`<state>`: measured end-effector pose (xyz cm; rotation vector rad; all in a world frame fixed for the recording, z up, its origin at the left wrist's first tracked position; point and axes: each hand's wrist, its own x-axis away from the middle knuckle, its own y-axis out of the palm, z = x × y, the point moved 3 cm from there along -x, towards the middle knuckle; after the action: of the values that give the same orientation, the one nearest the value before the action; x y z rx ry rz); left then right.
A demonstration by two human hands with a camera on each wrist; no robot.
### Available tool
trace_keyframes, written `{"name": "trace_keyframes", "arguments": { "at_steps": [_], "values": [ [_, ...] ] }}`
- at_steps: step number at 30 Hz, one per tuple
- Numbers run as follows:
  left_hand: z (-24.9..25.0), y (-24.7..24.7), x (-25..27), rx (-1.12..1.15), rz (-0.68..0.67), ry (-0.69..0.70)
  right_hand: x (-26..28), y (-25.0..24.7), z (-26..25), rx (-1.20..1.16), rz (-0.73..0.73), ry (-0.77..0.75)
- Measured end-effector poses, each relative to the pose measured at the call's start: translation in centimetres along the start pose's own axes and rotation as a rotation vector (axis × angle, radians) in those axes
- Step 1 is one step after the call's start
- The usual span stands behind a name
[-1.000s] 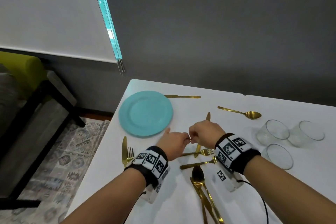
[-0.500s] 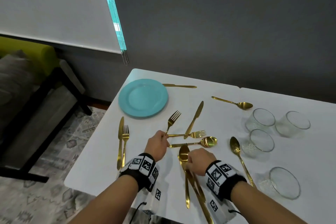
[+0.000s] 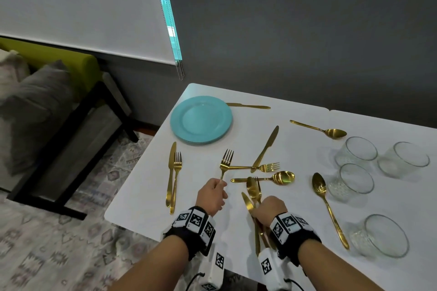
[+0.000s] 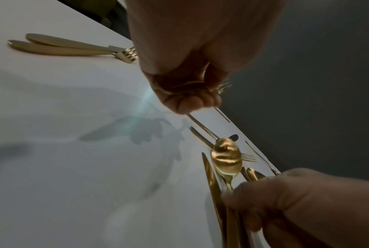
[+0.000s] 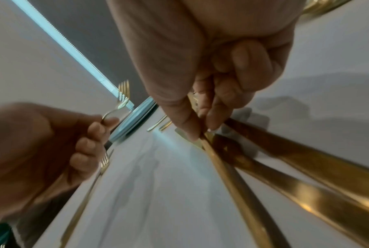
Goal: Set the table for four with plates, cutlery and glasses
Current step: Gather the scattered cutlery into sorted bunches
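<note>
Since half a second back: both hands drawn slightly nearer the body; left hand [image 3: 211, 196] now has its fork [image 3: 225, 165] lifted at the tines, right hand [image 3: 268, 211] closed further on its bundle.

Item, left hand: fingers curled round the fork's lower handle, thumb and forefinger pinching the neck end; tines point away from the grip, over the crossed fork [image 3: 256, 168] lying just beyond.

Item, right hand: fingers wrapped round a bundle of cutlery [image 3: 254, 198] — a knife, a spoon and a fork, by the head view — held mid-handle, blade, bowl and tines fanning out ahead of the knuckles, handles running back under the wrist.

Handling, judged: gold metal pieces, stiff, light, polished and likely slippery; a bundle may splay or slide lengthwise, so a firm wrap at the handles' thicker part seems best. Single pieces lie flat on the table [image 3: 295, 220] and probably need a fingertip under the neck.

Surroundings: stack of teal plates [image 3: 201, 119] well beyond the left grip; a knife-and-fork pair [image 3: 172, 177] laid to its outer side. Ahead of both grips, a loose knife [image 3: 266, 146] and spoon [image 3: 272, 178], overlapping. Outward of the right grip, a long spoon [image 3: 327, 208], then four glasses [image 3: 350, 181], fragile, close enough to be knocked by a sweeping wrist.
</note>
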<state>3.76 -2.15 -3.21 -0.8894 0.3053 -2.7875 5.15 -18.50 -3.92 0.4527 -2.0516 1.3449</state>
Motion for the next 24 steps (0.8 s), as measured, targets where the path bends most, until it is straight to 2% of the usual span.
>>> {"name": "trace_keyframes", "arguments": {
  "at_steps": [3, 7, 9, 12, 14, 20, 24],
  "values": [
    [0.1, 0.1, 0.5, 0.121, -0.014, -0.038, 0.4, -1.4, -0.4, -0.105, -0.020, -0.042],
    [1.1, 1.1, 1.5, 0.261, -0.095, -0.058, 0.8, -3.7, -1.2, -0.589, -0.090, -0.160],
    [1.8, 1.9, 2.2, 0.290, -0.148, -0.045, 0.9, -4.6, -1.7, -0.726, -0.121, -0.197],
    [2.7, 2.9, 3.3, 0.418, -0.221, -0.030, 1.3, -5.1, -2.4, -0.695, -0.126, -0.263],
    [3.2, 3.3, 3.7, 0.412, -0.225, -0.032, 1.4, -5.1, -2.7, -0.670, -0.111, -0.286],
    [3.2, 2.5, 3.4, 0.320, -0.161, -0.035, 1.8, -4.8, -4.2, -0.558, -0.040, -0.352],
    [3.2, -0.5, 1.6, 0.251, -0.080, -0.022, 1.5, -4.6, -6.5, -0.499, -0.049, -0.358]
  ]
}}
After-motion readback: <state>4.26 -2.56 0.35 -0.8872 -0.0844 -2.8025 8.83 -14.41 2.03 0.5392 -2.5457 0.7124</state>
